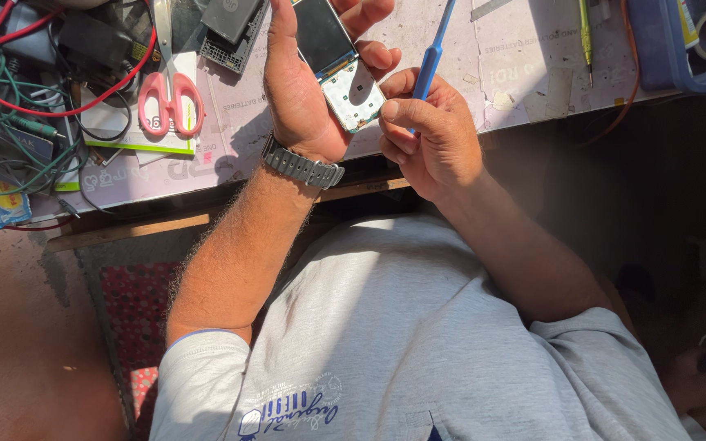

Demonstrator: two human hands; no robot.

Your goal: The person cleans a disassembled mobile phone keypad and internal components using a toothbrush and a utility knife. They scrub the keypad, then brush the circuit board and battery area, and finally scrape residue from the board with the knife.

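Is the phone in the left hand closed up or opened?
Opened: the phone in the left hand shows a bare circuit board below its dark screen.

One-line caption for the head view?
Left hand holds an opened phone; right hand grips a blue screwdriver above the cluttered workbench.

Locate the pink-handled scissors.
In the head view, the pink-handled scissors lie on the bench's upper left, between the tangled wires and the left hand.
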